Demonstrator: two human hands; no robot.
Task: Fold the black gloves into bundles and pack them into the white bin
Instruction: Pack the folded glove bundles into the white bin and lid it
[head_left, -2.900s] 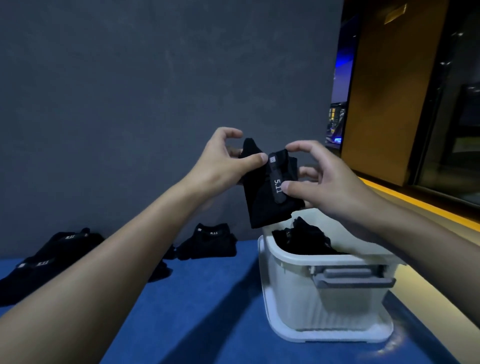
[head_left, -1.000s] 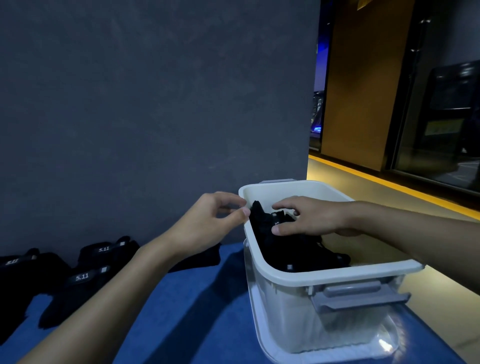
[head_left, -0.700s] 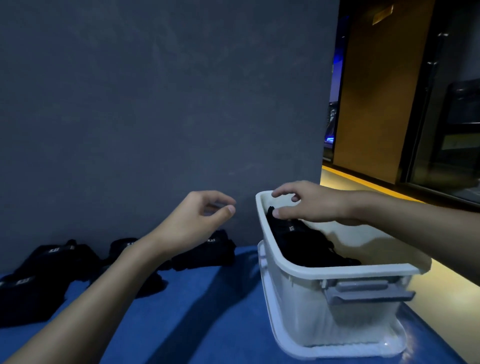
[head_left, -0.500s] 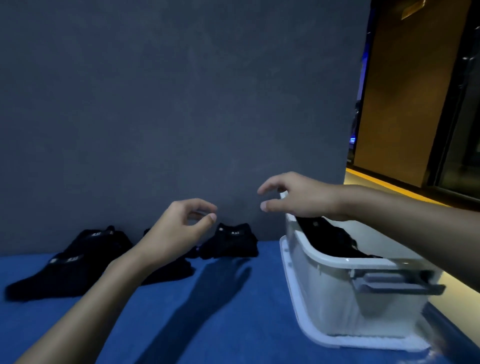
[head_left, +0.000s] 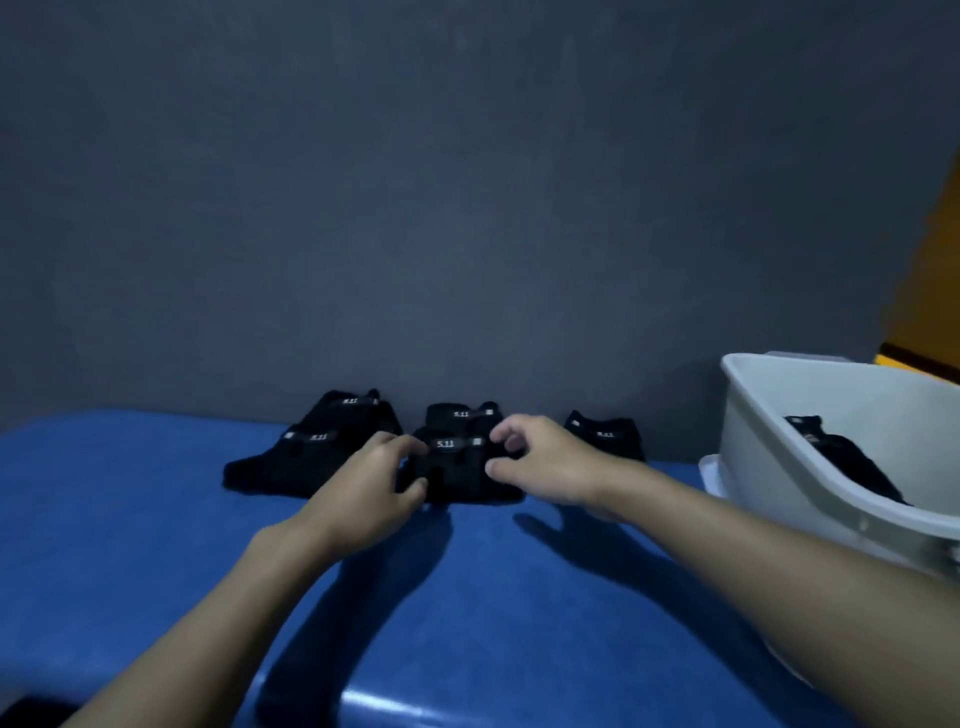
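Observation:
A black glove with a 5.11 label (head_left: 453, 467) lies on the blue surface near the grey wall. My left hand (head_left: 371, 491) holds its left edge between thumb and fingers. My right hand (head_left: 543, 462) pinches its right edge with curled fingers. A second glove (head_left: 462, 414) lies just behind it. More black gloves sit in a pile to the left (head_left: 311, 452), and one lies to the right (head_left: 605, 434). The white bin (head_left: 769, 415) stands at the right with folded black gloves (head_left: 841, 460) inside.
The blue surface (head_left: 493, 597) runs from the grey wall (head_left: 467, 208) to a rounded front edge near me. An orange wall (head_left: 935, 291) shows at the far right behind the bin.
My right hand left a folded glove in the bin and came out. Both hands swung left and down to the gloves by the wall and took hold of one.

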